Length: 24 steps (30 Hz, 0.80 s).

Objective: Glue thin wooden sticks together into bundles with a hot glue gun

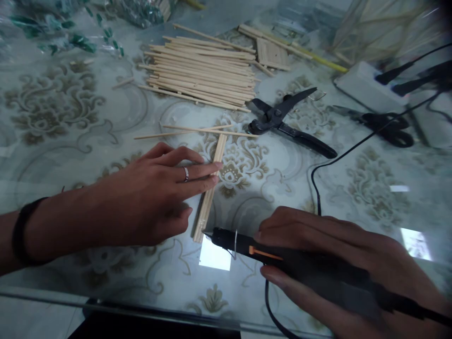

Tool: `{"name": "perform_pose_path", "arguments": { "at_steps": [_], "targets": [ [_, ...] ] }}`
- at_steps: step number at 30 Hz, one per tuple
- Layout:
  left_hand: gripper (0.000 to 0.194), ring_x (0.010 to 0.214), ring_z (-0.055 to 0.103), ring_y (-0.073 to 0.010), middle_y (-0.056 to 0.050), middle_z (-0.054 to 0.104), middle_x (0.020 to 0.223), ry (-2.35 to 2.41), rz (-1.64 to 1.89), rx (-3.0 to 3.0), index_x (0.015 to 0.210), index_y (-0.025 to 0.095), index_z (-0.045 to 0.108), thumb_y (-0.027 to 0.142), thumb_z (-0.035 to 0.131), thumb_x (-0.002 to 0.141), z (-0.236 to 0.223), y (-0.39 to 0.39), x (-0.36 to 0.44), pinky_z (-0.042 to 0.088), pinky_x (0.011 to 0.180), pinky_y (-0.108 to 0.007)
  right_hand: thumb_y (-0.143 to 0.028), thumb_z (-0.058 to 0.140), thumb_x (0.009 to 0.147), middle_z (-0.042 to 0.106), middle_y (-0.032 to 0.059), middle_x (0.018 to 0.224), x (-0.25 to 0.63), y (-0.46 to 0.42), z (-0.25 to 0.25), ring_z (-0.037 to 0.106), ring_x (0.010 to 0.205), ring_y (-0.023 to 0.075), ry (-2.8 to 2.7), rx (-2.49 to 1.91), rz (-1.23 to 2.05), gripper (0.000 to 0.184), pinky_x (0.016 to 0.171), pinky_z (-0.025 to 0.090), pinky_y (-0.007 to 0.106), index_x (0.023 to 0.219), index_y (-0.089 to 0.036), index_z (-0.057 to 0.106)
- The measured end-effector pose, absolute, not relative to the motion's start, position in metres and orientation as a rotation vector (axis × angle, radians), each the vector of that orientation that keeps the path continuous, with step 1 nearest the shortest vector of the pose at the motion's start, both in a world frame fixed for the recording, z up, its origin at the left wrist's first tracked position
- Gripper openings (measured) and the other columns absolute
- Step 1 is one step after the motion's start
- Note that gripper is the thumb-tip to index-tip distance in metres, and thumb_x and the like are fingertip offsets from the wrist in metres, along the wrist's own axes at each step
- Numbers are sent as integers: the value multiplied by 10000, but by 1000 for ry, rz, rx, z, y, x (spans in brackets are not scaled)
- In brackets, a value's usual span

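My left hand (151, 195), with a ring on one finger, is stretched out with the fingers apart. Two of its fingertips press on a narrow strip of wooden sticks (208, 200) lying on the table. Wrapped in my right hand (339, 263) is a black hot glue gun (243, 242) with an orange part on its side. Its metal nozzle points left and meets the near end of the strip, where a shiny patch shows. Two loose thin sticks (183, 131) lie crossed at the strip's far end.
A pile of wooden sticks (201, 70) lies at the back. Black-handled pruning shears (282, 117) and scissors (381, 125) lie to the right, near a white power strip (370, 87) with plugs. A black cord (339, 157) curves across the table. Clear plastic packaging (67, 33) is at back left.
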<state>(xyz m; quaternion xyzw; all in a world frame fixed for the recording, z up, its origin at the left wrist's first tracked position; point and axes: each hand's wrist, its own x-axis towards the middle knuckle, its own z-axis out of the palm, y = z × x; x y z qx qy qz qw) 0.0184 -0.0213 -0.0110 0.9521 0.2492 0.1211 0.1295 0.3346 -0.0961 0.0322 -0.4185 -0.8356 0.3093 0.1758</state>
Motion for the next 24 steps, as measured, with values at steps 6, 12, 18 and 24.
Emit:
{"name": "perform_pose_path", "arguments": {
  "at_steps": [6,12,18,24],
  "targets": [
    [597,1551,649,-364,-56,660,1766,738,322,2734,1625,235,637,197,556,1035,-10,-21,19,526,1248,-592,-275,701,1094,823,-2,995,335,-97,33,836,782,260,-2365,-1180,863,147,578,613,375,1165,-368,612],
    [555,1561,627,-322,-58,648,1777,723,335,2748,1629,192,611,169,524,1082,-9,-22,19,486,1236,-572,-268,689,1111,826,-3,1015,334,-95,31,837,792,245,-2391,-1163,798,149,613,630,359,1193,-359,603],
    [539,1563,609,-324,-64,637,1787,708,354,2749,1627,166,608,175,544,1093,-12,-22,19,453,1237,-563,-386,587,1200,831,-29,973,329,-94,29,854,776,218,-2428,-1166,690,25,584,653,322,1179,-373,589],
    [516,1561,620,-308,-74,631,1792,751,349,2745,1616,181,621,158,535,1108,-10,-24,20,454,1218,-553,-392,590,1202,829,-22,988,331,-94,29,852,786,222,-2420,-1176,698,37,593,661,325,1176,-371,607]
  ]
}}
